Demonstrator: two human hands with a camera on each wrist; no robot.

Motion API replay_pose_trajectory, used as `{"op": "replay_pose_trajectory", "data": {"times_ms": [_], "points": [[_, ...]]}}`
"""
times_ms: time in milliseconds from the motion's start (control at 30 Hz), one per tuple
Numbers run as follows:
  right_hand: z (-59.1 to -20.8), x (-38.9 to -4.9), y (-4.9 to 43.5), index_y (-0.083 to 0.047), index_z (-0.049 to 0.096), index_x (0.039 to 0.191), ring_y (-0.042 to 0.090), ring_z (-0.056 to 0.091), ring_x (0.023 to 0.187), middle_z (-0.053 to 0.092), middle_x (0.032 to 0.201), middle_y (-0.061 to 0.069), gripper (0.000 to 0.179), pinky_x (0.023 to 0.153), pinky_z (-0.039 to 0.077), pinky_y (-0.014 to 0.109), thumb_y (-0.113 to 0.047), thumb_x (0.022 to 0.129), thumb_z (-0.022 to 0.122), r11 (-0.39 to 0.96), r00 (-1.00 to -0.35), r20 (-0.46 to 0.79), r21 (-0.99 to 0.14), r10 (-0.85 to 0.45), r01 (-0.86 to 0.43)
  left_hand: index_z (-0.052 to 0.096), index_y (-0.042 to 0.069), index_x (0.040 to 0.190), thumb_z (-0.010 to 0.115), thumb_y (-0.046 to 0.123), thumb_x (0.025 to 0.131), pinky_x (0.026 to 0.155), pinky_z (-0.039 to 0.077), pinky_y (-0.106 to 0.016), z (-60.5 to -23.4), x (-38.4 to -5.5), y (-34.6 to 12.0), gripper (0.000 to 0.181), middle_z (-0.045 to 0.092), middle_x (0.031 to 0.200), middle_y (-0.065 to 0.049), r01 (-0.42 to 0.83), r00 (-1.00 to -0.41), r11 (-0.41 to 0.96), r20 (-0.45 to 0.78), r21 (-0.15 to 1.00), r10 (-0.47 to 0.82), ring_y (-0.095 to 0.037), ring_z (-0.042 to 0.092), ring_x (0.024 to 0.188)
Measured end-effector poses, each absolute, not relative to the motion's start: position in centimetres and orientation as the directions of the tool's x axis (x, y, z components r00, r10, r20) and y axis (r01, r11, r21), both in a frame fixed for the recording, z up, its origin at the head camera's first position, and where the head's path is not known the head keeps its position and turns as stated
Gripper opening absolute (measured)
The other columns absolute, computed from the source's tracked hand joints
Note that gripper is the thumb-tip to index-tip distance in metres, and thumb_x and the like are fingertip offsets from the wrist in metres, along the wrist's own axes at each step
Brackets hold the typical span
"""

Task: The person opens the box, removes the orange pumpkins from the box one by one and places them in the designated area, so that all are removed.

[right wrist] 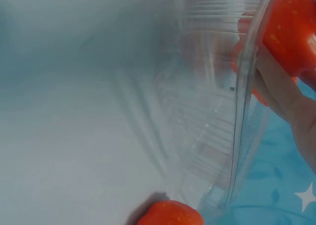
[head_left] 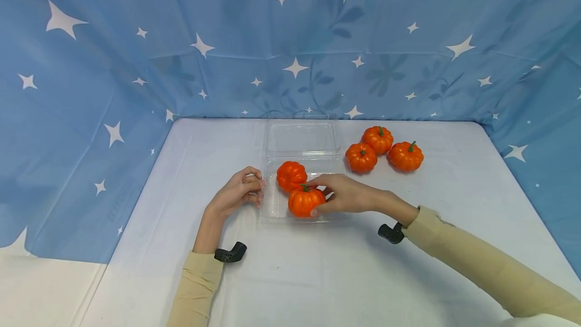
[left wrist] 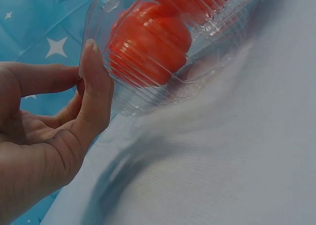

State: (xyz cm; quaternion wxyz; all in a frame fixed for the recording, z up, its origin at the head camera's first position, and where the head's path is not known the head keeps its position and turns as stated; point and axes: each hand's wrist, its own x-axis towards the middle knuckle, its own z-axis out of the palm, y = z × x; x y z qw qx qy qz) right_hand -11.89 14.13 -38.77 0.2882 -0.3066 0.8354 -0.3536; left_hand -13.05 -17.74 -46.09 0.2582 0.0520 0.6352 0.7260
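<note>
With left fingers (left wrist: pixel 96 87) pinching the clear box (head_left: pixel 278 211) at its left edge, right fingers (head_left: pixel 323 207) grasping the near pumpkin (head_left: pixel 303 203) should avoid jostling the far pumpkin inside (head_left: pixel 290 174).

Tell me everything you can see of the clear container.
The container looks like thin, transparent, ribbed plastic: a shallow tray with an attached lid folded open toward the backdrop. It sits on the white table. One orange pumpkin lies inside; the right hand holds a second pumpkin at the front, its contact with the floor unclear. The left hand pinches the left rim.
</note>
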Motion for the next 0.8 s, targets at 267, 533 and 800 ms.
{"op": "replay_pose_trajectory", "data": {"times_ms": [267,533,800], "points": [[-38.8,-11.2,15.1,-0.002,0.055,0.144,0.028,0.061,0.119,0.059,0.143,0.012,0.067,0.091,0.061,0.032,-0.028,0.089,0.082,0.566,-0.682,-0.235,-0.763,-0.693,-0.312,0.043,0.003,0.112,0.053,0.000,0.102,0.057,0.058,-0.031,-46.1,-13.1,-17.7,0.015,0.056,0.073,-0.006,-0.307,-0.858,-0.061,-0.249,0.950,0.449,-0.017,0.060,0.061],[-38.8,-10.5,15.7,-0.002,0.054,0.145,0.030,0.061,0.124,0.058,0.144,0.014,0.069,0.091,0.061,0.034,-0.029,0.088,0.083,0.561,-0.709,-0.210,-0.770,-0.673,-0.304,0.043,0.003,0.112,0.054,0.000,0.102,0.057,0.059,-0.031,-46.2,-13.1,-17.9,0.016,0.057,0.073,-0.006,-0.311,-0.858,-0.065,-0.251,0.948,0.449,-0.017,0.061,0.062],[-38.9,-10.0,16.3,-0.003,0.055,0.144,0.030,0.063,0.119,0.059,0.141,0.014,0.065,0.091,0.061,0.032,-0.022,0.088,0.082,0.542,-0.725,-0.156,-0.770,-0.671,-0.337,0.044,0.002,0.111,0.055,0.001,0.102,0.056,0.058,-0.031,-46.2,-13.1,-17.8,0.015,0.057,0.075,-0.007,-0.316,-0.857,-0.076,-0.250,0.946,0.450,-0.017,0.060,0.062]]}}
